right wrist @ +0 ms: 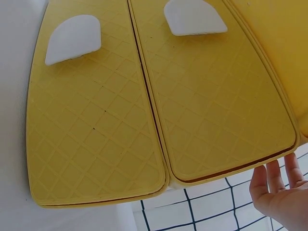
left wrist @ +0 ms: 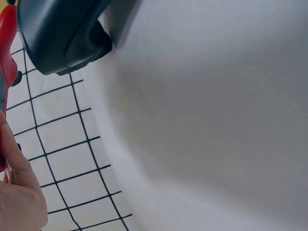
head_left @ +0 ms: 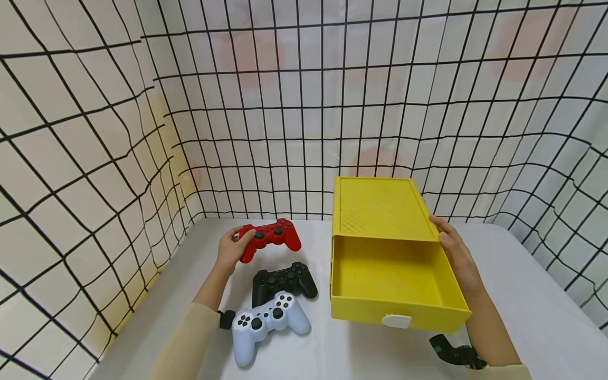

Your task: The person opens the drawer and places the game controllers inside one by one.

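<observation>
My left hand [head_left: 231, 249] pinches the left grip of a red game controller [head_left: 268, 235], thumb on top, at the back left of the table. In the left wrist view the red controller [left wrist: 6, 48] shows only in part. Just in front of it lies a black game controller [head_left: 285, 279], with a pale blue one [head_left: 271, 319] overlapping its near edge. My right hand [head_left: 459, 258] rests against the right side of a yellow drawer box [head_left: 380, 203], fingers extended. Its top drawer [head_left: 408, 314] is pulled out towards me and looks bare inside.
Two white drawer handles show in the right wrist view, a left one [right wrist: 74, 39] and a right one [right wrist: 195, 18]. Black wire grid [head_left: 294, 121] stands behind and beside the grey-white table [head_left: 328, 338]. Each wrist carries a black strap.
</observation>
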Tool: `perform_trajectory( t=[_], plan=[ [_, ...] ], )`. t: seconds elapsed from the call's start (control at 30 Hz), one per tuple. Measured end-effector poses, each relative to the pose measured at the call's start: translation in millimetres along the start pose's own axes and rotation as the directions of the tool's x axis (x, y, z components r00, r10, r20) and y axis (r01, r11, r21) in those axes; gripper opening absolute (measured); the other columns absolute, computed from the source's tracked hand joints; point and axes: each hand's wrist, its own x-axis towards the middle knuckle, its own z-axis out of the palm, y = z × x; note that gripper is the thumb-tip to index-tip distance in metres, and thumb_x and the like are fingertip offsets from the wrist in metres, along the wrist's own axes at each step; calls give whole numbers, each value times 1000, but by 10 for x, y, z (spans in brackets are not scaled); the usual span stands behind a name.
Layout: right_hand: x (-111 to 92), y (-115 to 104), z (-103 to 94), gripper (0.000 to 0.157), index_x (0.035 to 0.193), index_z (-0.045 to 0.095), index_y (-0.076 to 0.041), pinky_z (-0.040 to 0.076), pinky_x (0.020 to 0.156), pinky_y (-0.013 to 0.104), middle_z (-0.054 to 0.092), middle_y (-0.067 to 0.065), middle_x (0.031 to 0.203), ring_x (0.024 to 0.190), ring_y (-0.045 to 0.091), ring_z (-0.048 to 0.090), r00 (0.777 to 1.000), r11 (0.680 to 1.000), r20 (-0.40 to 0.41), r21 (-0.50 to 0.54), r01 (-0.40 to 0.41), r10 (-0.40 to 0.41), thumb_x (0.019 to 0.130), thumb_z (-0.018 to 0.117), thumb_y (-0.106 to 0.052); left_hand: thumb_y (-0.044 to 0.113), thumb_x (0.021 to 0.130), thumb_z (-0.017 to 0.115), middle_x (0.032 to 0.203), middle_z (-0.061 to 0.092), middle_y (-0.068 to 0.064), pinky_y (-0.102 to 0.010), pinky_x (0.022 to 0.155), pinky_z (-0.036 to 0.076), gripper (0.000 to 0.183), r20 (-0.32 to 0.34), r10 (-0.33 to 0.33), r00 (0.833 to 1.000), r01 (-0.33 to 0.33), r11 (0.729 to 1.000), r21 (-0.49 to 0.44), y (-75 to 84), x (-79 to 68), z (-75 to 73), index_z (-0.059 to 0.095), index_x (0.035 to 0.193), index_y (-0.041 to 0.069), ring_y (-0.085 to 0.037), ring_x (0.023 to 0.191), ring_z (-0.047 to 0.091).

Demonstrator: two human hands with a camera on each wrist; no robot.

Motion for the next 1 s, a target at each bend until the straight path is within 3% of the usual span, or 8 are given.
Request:
perform_trajectory(
  t=[0.67, 1.0],
  plan=[
    [2, 8, 9, 47, 149, 28, -11, 49, 92, 31, 46, 5, 137, 115, 16, 59, 1000, 998, -20, -58, 0, -1, 106, 11, -9, 31, 93, 66, 112, 57, -24, -37, 80, 56, 59, 15, 59, 998, -59, 998, -10, 296, -264, -124, 47, 139, -1, -27, 84, 66],
    [-8, 9, 23, 47, 150, 29, -10, 49, 92, 31, 47, 5, 138, 114, 17, 60, 1000, 999, -19, -42, 7, -8, 107, 11, -9, 31, 93, 64, 113, 54, -23, -38, 84, 54, 59, 5, 45, 999, -45, 999, 2, 543, -472, -210, 46, 141, 2, -33, 92, 65]
  ],
)
